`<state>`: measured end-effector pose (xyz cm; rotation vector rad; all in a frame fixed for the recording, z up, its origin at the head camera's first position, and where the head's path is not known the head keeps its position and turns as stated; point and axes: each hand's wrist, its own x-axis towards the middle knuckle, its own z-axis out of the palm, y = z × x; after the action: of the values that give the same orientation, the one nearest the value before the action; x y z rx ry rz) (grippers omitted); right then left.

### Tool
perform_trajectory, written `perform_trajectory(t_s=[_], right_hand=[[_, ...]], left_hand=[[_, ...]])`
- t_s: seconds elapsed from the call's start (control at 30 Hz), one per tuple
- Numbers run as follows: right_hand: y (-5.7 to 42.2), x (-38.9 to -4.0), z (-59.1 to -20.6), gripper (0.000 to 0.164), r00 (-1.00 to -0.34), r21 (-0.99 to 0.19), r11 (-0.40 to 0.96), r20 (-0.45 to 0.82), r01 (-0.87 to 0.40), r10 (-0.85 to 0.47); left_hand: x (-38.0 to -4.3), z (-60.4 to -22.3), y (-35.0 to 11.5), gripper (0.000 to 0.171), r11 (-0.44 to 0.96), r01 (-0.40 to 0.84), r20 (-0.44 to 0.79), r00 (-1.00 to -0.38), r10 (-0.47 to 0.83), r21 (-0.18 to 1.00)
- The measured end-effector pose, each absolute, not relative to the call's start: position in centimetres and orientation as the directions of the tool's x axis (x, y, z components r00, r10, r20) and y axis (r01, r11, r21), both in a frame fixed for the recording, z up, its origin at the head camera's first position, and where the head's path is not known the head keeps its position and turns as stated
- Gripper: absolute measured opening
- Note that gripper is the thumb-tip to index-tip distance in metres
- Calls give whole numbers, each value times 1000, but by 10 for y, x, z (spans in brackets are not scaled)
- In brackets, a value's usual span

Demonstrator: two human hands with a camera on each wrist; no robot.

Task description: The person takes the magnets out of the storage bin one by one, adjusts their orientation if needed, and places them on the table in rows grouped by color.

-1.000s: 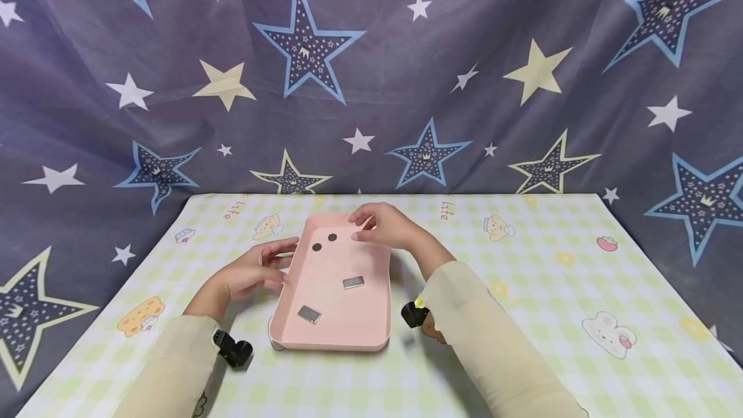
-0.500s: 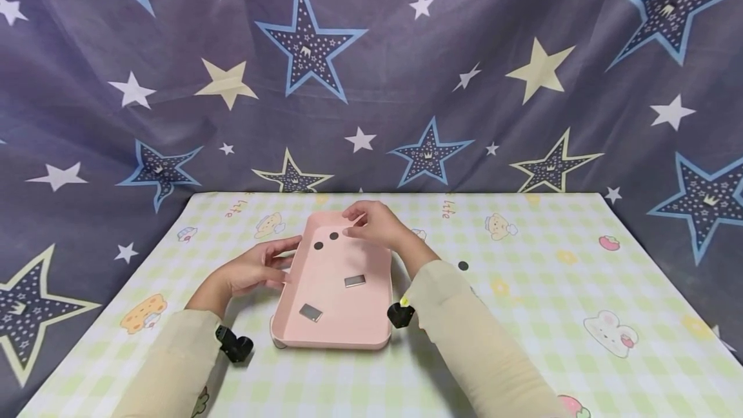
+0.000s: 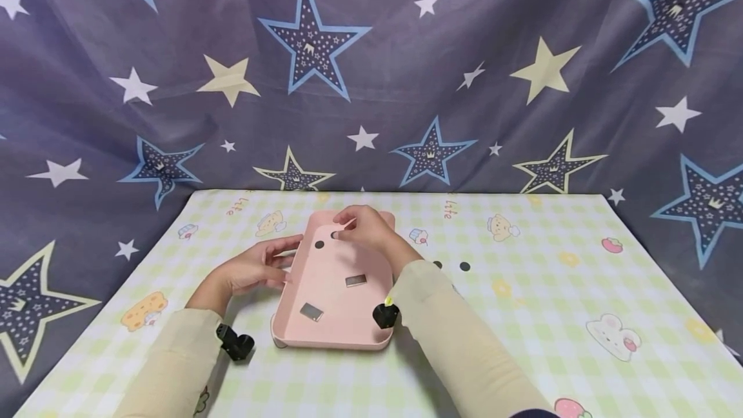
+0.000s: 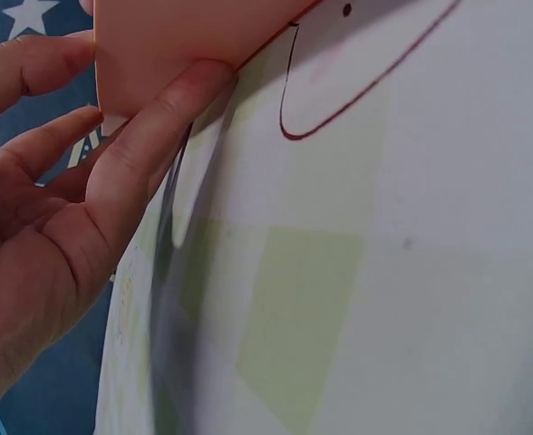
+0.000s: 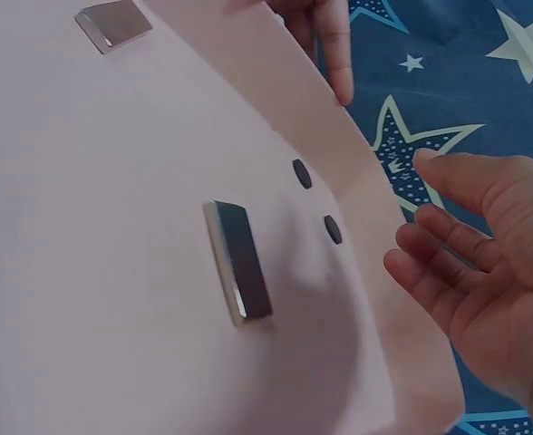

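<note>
A shallow pink tray lies on the table. My left hand touches its left wall with outstretched fingers; in the left wrist view the thumb rests against the tray's side. Over the tray's far end hovers my right hand, fingers loosely bent, nothing seen between them in the right wrist view. Just below it are two small black discs, a nearer one and a farther one partly covered by the fingertips. Two shiny silver rectangular blocks also lie in the tray, one by its middle, another at the near left.
Two more black discs sit on the checked tablecloth right of the tray: one in plain sight, one partly behind the right sleeve. A star-patterned curtain hangs behind the table.
My right hand has shifted left across the tray's far end toward the two discs there. As the sleeve moved, two discs on the tablecloth came into sight. My left hand stays put.
</note>
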<state>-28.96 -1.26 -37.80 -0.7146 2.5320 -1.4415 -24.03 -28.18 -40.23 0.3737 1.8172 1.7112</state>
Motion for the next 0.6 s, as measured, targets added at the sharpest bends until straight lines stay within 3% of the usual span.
perform_trajectory(t_s=[0.6], right_hand=[[-31,-298,-411,29,-905,-857,433,86,-281,-417]], left_hand=[[-240,-401,-280,90,130,-203,-241,-776,583,970]])
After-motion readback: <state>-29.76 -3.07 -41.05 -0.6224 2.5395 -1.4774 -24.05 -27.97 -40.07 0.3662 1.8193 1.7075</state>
